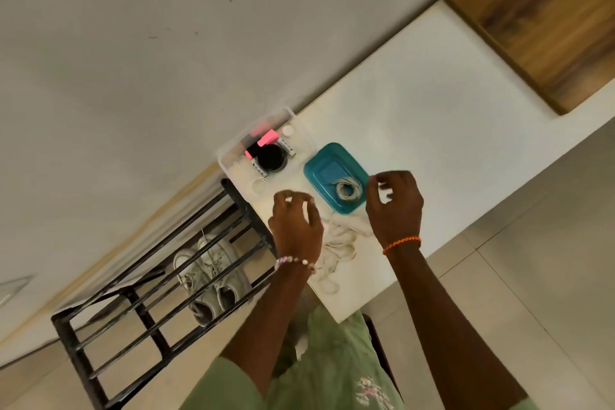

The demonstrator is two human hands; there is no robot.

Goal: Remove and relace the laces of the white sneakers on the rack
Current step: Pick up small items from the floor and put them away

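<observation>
Two white sneakers (209,276) with laces in them stand side by side on a lower shelf of the black metal rack (146,316) at the lower left. Both my hands hover over the white table (432,130). My left hand (294,226) hangs with loosely curled fingers and holds nothing. My right hand (394,206) hovers just right of a teal tray (319,170), fingers loosely curled and empty. A coiled white lace (347,190) lies inside the tray. Between my wrists a white cloth (339,243) lies bunched on the table.
A clear plastic box (229,163) at the table's left corner holds a black round lid, pink markers and small batteries. A wooden board (545,20) lies at the far right of the table. The rack stands against the table's left end, near a wall.
</observation>
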